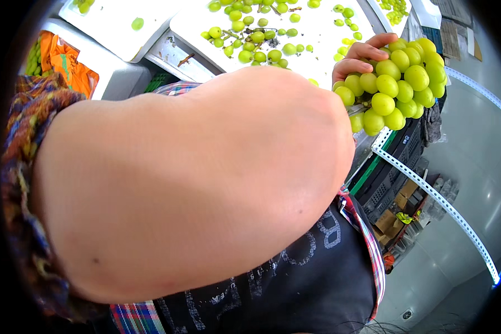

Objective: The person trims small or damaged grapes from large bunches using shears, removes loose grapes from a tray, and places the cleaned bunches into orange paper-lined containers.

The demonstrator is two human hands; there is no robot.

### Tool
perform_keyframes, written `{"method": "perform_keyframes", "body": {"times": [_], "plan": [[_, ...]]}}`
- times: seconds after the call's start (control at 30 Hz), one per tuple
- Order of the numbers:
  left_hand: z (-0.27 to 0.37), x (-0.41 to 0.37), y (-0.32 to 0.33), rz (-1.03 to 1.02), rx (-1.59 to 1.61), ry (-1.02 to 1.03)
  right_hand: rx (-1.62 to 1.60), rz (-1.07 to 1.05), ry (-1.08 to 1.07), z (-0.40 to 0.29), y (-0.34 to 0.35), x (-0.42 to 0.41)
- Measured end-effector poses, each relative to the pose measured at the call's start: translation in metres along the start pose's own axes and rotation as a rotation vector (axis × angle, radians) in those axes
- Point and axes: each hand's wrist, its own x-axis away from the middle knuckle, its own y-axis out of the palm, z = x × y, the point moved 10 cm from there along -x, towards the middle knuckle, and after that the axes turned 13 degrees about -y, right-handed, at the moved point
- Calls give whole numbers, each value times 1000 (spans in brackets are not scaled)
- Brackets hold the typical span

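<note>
A bare arm (192, 167) from the left, with a multicoloured knitted sleeve (18, 167) pushed up it, fills the middle of the view, very close to the camera. Beyond its rounded end, the fingers of my left hand (361, 54) curl over the far side of a bunch of green grapes (396, 83). The bunch is held up at the right, past the table edge. My left palm and thumb are hidden. A thin greyish piece (356, 109) shows at the bunch's lower left; whether it is stem or tool is unclear. My right hand is out of view.
Loose grapes (254, 41) and stem bits lie on a white surface (321, 46) ahead. A white tray (112, 33) stands at upper left, near an orange bag (67, 58). Black crates (401, 154) and a perforated white metal strip (438, 200) are at right.
</note>
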Motion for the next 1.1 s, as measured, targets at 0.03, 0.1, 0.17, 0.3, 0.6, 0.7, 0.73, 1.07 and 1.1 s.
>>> {"method": "perform_keyframes", "body": {"times": [0.03,0.1,0.17,0.3,0.6,0.7,0.73,1.07,1.1], "plan": [[2,1,-1,42,-13,33,-8,0,3,1,1,0],[5,3,-2,102,-29,98,-26,2,4,1,1,-2],[3,6,-1,171,28,151,-41,3,8,2,2,-1],[0,3,-1,56,35,120,-75,14,13,2,2,-1],[-24,14,-3,-58,163,-72,-137,45,-36,-9,-3,5],[-42,11,0,-177,248,-180,29,171,-122,-17,-8,12],[-48,15,0,-152,285,-227,-39,76,-82,-18,-9,13],[-91,31,2,82,249,-305,89,146,-79,-20,-22,26],[-99,30,9,44,226,-360,99,152,-79,-21,-23,27]]}}
